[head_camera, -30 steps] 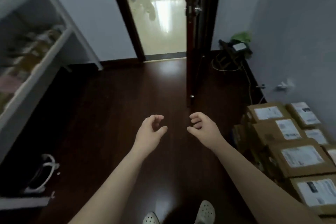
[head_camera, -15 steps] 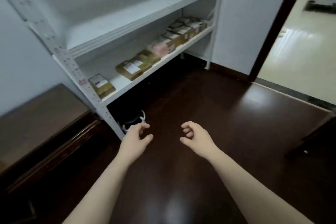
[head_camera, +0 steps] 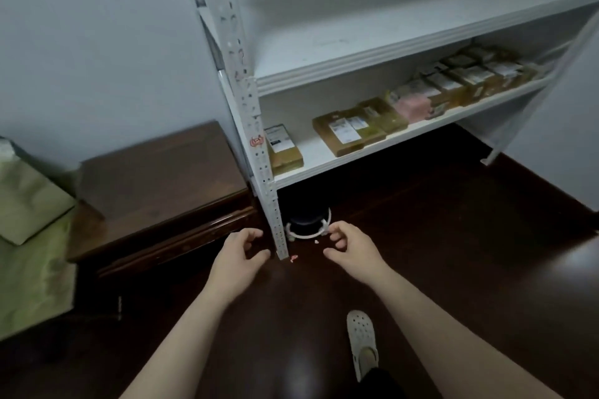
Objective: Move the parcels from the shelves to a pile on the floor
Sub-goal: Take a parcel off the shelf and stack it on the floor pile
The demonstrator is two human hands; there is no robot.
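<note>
A white metal shelf unit (head_camera: 372, 52) stands ahead. Its lower shelf (head_camera: 324, 159) carries a row of brown cardboard parcels: a small one (head_camera: 283, 149) at the left end, a flat one (head_camera: 348, 131) beside it, a pink parcel (head_camera: 416, 105) and several more (head_camera: 476, 78) toward the right. The shelf above holds nothing. My left hand (head_camera: 238, 264) and my right hand (head_camera: 351, 248) hang in front of me over the dark floor, below the shelf, fingers loosely curled and holding nothing. The shelf's front post (head_camera: 259, 152) stands between them.
A dark wooden cabinet (head_camera: 158, 185) sits left of the shelf, with green cloth (head_camera: 29, 236) further left. Under the shelf lies a dark round object with a white ring (head_camera: 308, 225). My shoe (head_camera: 363, 343) is on the dark wooden floor (head_camera: 453, 236).
My view has swung left from the doorway and the floor pile of parcels to the shelf, and closer to it. Both hands stayed loosely curled with nothing in them.
</note>
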